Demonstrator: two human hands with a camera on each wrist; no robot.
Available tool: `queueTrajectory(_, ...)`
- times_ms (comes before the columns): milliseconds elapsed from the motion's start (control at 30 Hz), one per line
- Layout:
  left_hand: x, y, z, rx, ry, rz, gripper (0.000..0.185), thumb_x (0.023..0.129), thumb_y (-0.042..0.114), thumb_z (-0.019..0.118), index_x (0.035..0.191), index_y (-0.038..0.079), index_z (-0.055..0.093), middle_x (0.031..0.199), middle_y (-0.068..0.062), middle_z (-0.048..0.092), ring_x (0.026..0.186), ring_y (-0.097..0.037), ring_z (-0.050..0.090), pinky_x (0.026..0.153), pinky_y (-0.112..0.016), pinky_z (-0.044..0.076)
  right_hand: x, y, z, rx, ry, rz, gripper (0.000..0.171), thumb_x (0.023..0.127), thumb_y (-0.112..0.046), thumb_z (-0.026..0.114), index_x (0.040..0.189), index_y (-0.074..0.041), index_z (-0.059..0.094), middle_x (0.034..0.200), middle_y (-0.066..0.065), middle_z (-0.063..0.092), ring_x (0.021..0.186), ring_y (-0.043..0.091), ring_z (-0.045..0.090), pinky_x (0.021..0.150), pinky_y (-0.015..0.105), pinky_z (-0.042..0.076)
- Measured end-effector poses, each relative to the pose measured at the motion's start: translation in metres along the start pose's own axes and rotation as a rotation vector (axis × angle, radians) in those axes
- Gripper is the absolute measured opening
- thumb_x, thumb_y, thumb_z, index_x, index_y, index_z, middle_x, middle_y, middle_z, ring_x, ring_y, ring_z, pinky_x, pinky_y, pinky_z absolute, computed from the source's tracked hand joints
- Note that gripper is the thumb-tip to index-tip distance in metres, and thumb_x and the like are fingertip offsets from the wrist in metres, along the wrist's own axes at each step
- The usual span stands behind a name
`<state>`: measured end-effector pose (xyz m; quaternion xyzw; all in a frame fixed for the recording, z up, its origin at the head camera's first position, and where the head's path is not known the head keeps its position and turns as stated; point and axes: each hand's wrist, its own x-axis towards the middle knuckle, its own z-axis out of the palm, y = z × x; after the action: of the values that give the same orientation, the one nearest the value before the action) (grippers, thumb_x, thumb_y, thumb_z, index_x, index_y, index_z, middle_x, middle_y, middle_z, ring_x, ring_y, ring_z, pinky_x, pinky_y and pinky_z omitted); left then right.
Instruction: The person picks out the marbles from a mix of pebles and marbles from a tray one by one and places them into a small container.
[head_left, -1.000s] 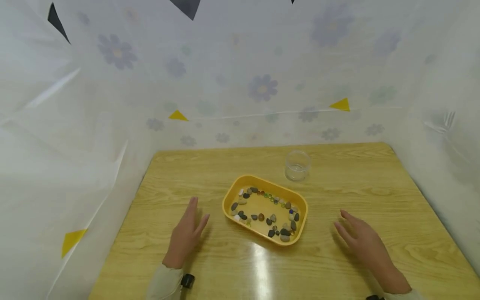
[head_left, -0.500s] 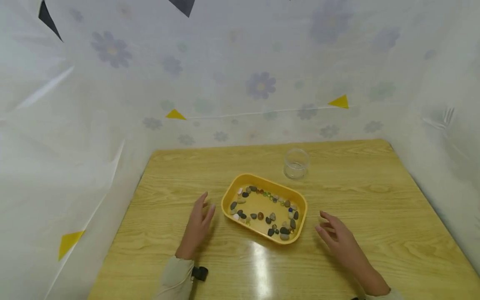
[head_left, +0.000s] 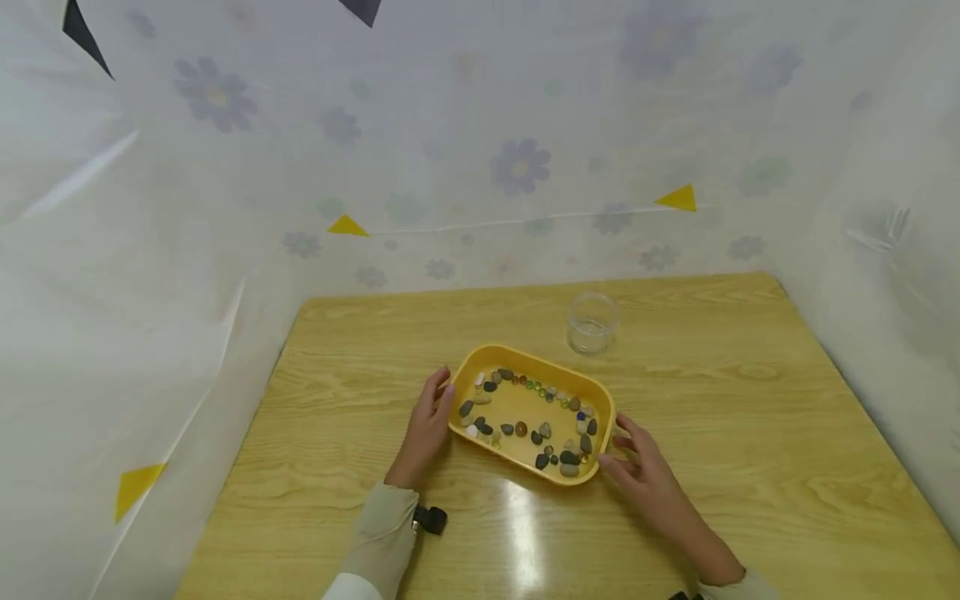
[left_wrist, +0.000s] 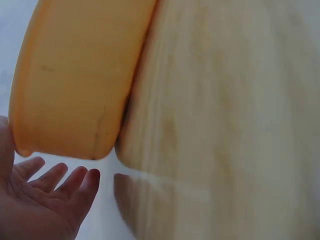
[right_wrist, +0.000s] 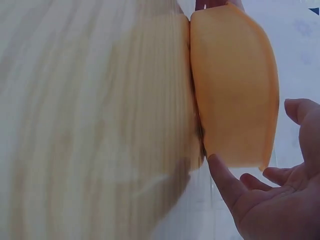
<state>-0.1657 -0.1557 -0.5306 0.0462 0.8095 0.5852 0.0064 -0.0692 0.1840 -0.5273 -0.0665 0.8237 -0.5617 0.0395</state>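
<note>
A yellow plastic tray [head_left: 517, 407] lies at a slant on the table, with dark, tan and white pebbles [head_left: 569, 457] and small glass marbles [head_left: 530, 385] spread mostly along its inner walls. At the tray's left end is my left hand [head_left: 423, 433], fingertips right at the rim. In the left wrist view its fingers are relaxed and spread below the tray's end. My right hand [head_left: 652, 483] is at the opposite end, thumb near the front right corner. The right wrist view shows those fingers loosely extended around the tray's outer wall, with the thumb apart from it.
Behind the tray stands a clear round glass container [head_left: 592, 325]. The wood-grain table [head_left: 360, 350] is bordered at the back and sides by a whitish flowered sheet [head_left: 450, 167], with yellow and dark triangles on it.
Both hands have moved inward from either side, the left going right and the right going left, until they reach the tray's ends. The tray and container stay in place on the table.
</note>
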Motion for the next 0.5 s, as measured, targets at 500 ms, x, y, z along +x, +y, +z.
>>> queueTrajectory(500, 0.012, 0.008, 0.005, 0.020, -0.094, -0.023, 0.043, 0.102, 0.033, 0.033, 0.140, 0.014, 0.040, 0.139, -0.008, 0.043, 0.128, -0.023, 0.039, 0.106, -0.043, 0.031, 0.009, -0.009, 0.014, 0.069, 0.028, 0.044, 0.074, 0.095, -0.028, 0.054, 0.150, -0.010, 0.007, 0.148, 0.017, 0.020, 0.127, 0.036, 0.035, 0.092, 0.033, 0.046)
